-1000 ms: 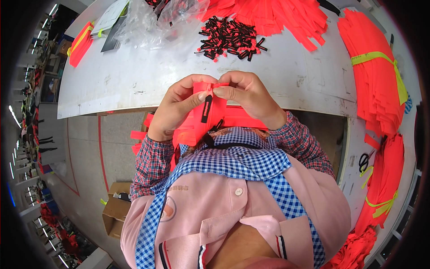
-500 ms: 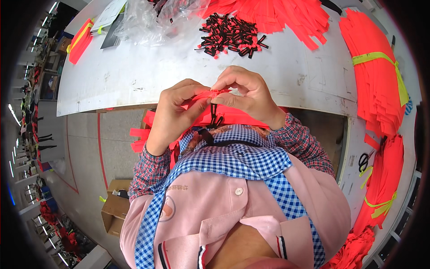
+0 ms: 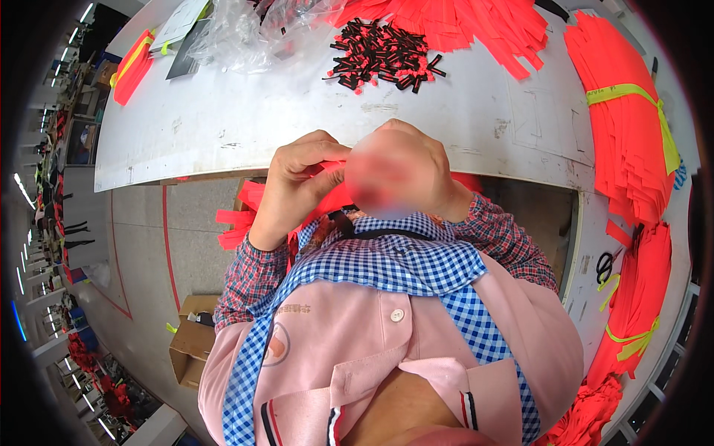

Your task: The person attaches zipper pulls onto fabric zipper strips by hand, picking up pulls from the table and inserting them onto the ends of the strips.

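My left hand [image 3: 292,187] is closed in a pinch on a bright red fabric strip [image 3: 326,166], just off the table's near edge. Right beside it, my right hand [image 3: 437,165] is curled in toward the same spot. A round blurred patch covers its fingertips; red shows through, but what they grip cannot be made out. More red strips lie over my lap, their ends [image 3: 236,217] sticking out left of my left wrist. Beyond my hands on the table is a heap of small black-and-red loop tabs [image 3: 381,56].
Loose red strips [image 3: 476,30] fan out at the table's [image 3: 223,126] far side, near clear plastic bags [image 3: 242,44]. Red strip bundles [image 3: 625,134] tied with yellow bands line the right, with black scissors [image 3: 605,264] beside them. A cardboard box [image 3: 190,346] stands on the floor at left.
My hands have stayed close together at nearly the same place. The black loop tab that hung below my right fingertips no longer shows; a blurred patch covers that spot.
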Demonstrator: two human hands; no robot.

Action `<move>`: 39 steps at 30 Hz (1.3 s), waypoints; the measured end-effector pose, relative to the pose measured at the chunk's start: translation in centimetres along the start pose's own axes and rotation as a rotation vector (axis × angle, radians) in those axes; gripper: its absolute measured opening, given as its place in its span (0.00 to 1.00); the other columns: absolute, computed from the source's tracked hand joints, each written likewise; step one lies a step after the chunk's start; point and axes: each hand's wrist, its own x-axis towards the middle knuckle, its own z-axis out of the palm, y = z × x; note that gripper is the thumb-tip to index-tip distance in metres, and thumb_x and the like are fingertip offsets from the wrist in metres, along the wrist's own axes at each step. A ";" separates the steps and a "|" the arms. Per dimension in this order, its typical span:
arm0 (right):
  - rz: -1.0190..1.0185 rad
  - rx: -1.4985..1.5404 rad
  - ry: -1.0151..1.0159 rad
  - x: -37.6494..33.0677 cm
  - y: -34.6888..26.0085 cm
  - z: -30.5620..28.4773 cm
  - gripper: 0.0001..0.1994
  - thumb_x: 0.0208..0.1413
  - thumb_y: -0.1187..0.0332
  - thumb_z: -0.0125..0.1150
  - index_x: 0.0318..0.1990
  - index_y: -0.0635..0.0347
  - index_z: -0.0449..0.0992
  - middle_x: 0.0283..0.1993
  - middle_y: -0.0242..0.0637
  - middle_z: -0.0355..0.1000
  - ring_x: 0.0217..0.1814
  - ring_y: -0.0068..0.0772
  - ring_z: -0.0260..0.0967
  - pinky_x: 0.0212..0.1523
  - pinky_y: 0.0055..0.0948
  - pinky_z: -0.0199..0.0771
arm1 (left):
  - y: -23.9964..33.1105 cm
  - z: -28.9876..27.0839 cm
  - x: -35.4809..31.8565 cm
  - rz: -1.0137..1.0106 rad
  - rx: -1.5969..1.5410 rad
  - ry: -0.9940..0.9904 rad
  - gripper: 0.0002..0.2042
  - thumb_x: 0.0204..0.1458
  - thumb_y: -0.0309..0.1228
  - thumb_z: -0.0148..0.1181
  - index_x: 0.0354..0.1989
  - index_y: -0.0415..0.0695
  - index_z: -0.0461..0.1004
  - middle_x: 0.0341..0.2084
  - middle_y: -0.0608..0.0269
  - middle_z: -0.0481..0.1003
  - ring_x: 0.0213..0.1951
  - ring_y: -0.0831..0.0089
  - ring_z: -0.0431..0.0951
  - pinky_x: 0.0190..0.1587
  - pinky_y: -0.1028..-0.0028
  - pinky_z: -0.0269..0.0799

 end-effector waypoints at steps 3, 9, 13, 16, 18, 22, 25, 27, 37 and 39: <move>0.019 0.038 -0.003 -0.1 0.0 0.0 0.08 0.47 0.72 0.68 0.36 0.61 0.77 0.34 0.34 0.71 0.34 0.27 0.72 0.34 0.23 0.74 | -0.7 0.1 0.0 0.013 -0.052 -0.002 0.11 0.44 0.15 0.61 0.37 0.37 0.78 0.28 0.62 0.74 0.33 0.75 0.73 0.36 0.78 0.68; 0.090 0.122 -0.021 -0.1 0.2 -0.2 0.08 0.47 0.73 0.68 0.34 0.62 0.76 0.32 0.36 0.71 0.34 0.29 0.72 0.34 0.25 0.73 | -1.1 0.3 0.1 0.022 -0.058 0.003 0.10 0.45 0.15 0.61 0.36 0.37 0.78 0.28 0.63 0.74 0.33 0.76 0.73 0.36 0.78 0.68; 0.061 0.149 -0.044 -0.1 0.5 -0.1 0.08 0.46 0.73 0.68 0.33 0.62 0.75 0.30 0.36 0.71 0.33 0.31 0.71 0.33 0.26 0.72 | -0.3 0.1 0.2 0.031 0.074 -0.016 0.09 0.45 0.16 0.61 0.36 0.37 0.78 0.28 0.63 0.74 0.31 0.76 0.73 0.35 0.78 0.68; 0.106 0.193 -0.036 -0.3 0.7 0.2 0.08 0.47 0.73 0.68 0.32 0.62 0.74 0.30 0.36 0.71 0.33 0.29 0.71 0.33 0.25 0.71 | -0.7 0.0 0.2 0.043 0.083 -0.018 0.09 0.45 0.16 0.61 0.36 0.37 0.78 0.28 0.63 0.74 0.31 0.77 0.74 0.35 0.79 0.69; 0.141 0.230 -0.030 -0.4 0.7 0.4 0.08 0.47 0.73 0.68 0.33 0.62 0.74 0.30 0.36 0.70 0.33 0.28 0.70 0.33 0.25 0.71 | -0.8 0.2 0.1 -0.021 0.013 -0.005 0.09 0.45 0.16 0.61 0.36 0.37 0.78 0.28 0.63 0.74 0.32 0.77 0.74 0.35 0.79 0.69; 0.151 0.254 -0.041 -0.5 1.0 0.6 0.09 0.48 0.72 0.68 0.34 0.61 0.73 0.30 0.34 0.70 0.32 0.25 0.69 0.33 0.24 0.70 | -1.0 -0.1 -0.1 -0.053 0.003 -0.007 0.08 0.46 0.16 0.62 0.36 0.37 0.78 0.29 0.62 0.75 0.33 0.76 0.74 0.36 0.79 0.69; 0.107 0.124 -0.044 -0.1 0.8 0.6 0.09 0.49 0.72 0.67 0.35 0.61 0.73 0.31 0.34 0.69 0.31 0.25 0.68 0.33 0.23 0.70 | -1.3 -0.2 -0.1 -0.007 -0.025 0.020 0.09 0.45 0.16 0.62 0.36 0.37 0.78 0.29 0.62 0.74 0.33 0.76 0.74 0.37 0.79 0.69; 0.075 0.077 -0.043 -0.1 0.7 0.6 0.09 0.49 0.72 0.67 0.35 0.61 0.73 0.31 0.34 0.69 0.31 0.24 0.67 0.33 0.23 0.70 | -1.5 -0.2 0.0 -0.005 -0.048 0.020 0.09 0.45 0.16 0.62 0.36 0.37 0.78 0.29 0.63 0.74 0.33 0.76 0.74 0.37 0.79 0.69; 0.178 0.207 -0.071 -0.7 0.5 0.7 0.08 0.53 0.74 0.62 0.38 0.62 0.70 0.34 0.34 0.67 0.32 0.22 0.65 0.33 0.22 0.69 | -2.1 0.1 -0.3 0.020 -0.072 0.021 0.09 0.44 0.15 0.62 0.35 0.37 0.77 0.29 0.62 0.74 0.33 0.74 0.73 0.37 0.78 0.68; 0.173 0.178 -0.098 -0.5 0.3 0.4 0.08 0.53 0.74 0.62 0.38 0.62 0.70 0.34 0.34 0.67 0.32 0.23 0.65 0.33 0.22 0.69 | -2.1 0.1 -0.4 0.011 -0.051 0.027 0.09 0.44 0.15 0.62 0.35 0.37 0.77 0.29 0.62 0.74 0.33 0.74 0.73 0.37 0.78 0.68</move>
